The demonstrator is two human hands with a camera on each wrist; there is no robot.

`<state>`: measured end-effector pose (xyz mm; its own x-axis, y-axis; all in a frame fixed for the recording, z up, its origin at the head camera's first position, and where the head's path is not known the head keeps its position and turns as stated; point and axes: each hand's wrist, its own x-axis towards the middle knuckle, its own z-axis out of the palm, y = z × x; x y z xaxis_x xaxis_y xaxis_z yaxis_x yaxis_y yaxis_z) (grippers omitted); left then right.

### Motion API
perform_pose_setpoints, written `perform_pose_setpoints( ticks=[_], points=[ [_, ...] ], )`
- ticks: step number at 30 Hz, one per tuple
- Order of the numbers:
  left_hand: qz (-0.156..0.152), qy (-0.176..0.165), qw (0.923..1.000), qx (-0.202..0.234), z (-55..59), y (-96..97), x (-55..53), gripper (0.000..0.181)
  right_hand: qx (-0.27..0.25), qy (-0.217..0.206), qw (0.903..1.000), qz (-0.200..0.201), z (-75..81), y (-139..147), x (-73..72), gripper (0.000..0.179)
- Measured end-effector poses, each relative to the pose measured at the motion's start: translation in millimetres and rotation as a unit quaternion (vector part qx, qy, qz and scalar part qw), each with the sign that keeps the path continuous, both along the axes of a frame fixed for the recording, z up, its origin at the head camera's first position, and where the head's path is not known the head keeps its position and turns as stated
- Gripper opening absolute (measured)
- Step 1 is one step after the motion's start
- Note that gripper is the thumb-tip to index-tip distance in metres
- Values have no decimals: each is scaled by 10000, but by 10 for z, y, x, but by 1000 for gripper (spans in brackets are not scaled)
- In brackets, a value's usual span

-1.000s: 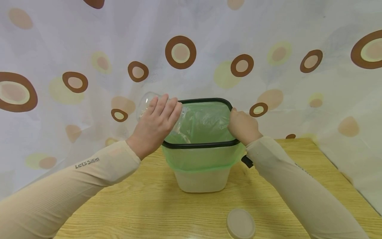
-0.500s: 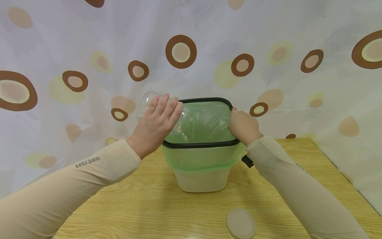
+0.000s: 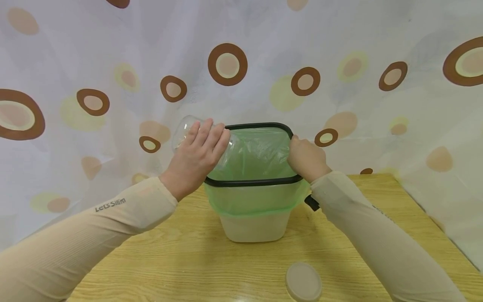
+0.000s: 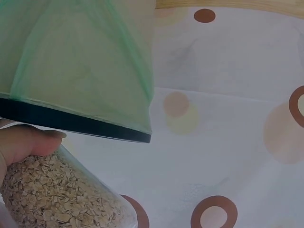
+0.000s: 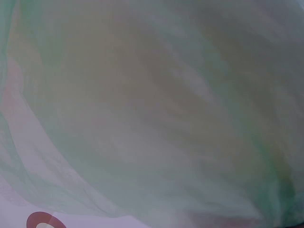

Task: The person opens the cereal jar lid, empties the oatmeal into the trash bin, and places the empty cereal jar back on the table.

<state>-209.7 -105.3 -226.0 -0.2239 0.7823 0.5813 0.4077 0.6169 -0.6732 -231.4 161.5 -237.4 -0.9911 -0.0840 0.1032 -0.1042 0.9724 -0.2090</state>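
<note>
1. Clear jar (image 3: 183, 132), one: we find it tilted at the left side of the bin, one end outside the opening and the other reaching in over it.
2. Pale flakes (image 4: 61, 194), oat-like: we see them through the jar wall in the left wrist view, a large mass of them.
3. Left hand (image 3: 194, 157): we record it gripping the jar, four fingers laid across the upper side; the left wrist view shows the thumb pressed on the jar, close to the rim.
4. Bin (image 3: 254, 228), one, whitish, upright, with a black rim (image 3: 254, 183) around its mouth.
5. Green bag (image 3: 256, 199), thin and translucent: it lines the bin and folds over outside, covering the upper wall.
6. Right hand (image 3: 307, 158): we note it curled, gripping the rim at the bin's right side. Its own wrist view shows us mainly blurred green film.
7. Black tab (image 3: 312, 203), just right of the bin, partly behind the right sleeve (image 3: 377, 235).
8. Round beige lid (image 3: 303, 282), lying flat on the near part of the tabletop (image 3: 181, 260), which is wood-grained.
9. Left sleeve (image 3: 94, 235), beige, lettered.
10. White sheet (image 3: 249, 25), behind everything, printed with brown rings and pale spots.
</note>
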Motion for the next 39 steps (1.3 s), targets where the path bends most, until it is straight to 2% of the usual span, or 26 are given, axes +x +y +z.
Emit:
perform_pose_setpoints(
  ticks=[13, 22, 39],
  points=[
    [5, 100, 9999, -31, 30, -43, 12, 51, 58, -92, 9999, -39, 23, -17, -1, 46],
    [130, 78, 9998, -160, 18, -52, 14, 53, 35, -76, 10000, -5, 22, -12, 5, 47],
    [93, -58, 9997, -217, 30, -51, 37, 52, 76, -91, 9999, -14, 20, -4, 5, 46]
  ],
)
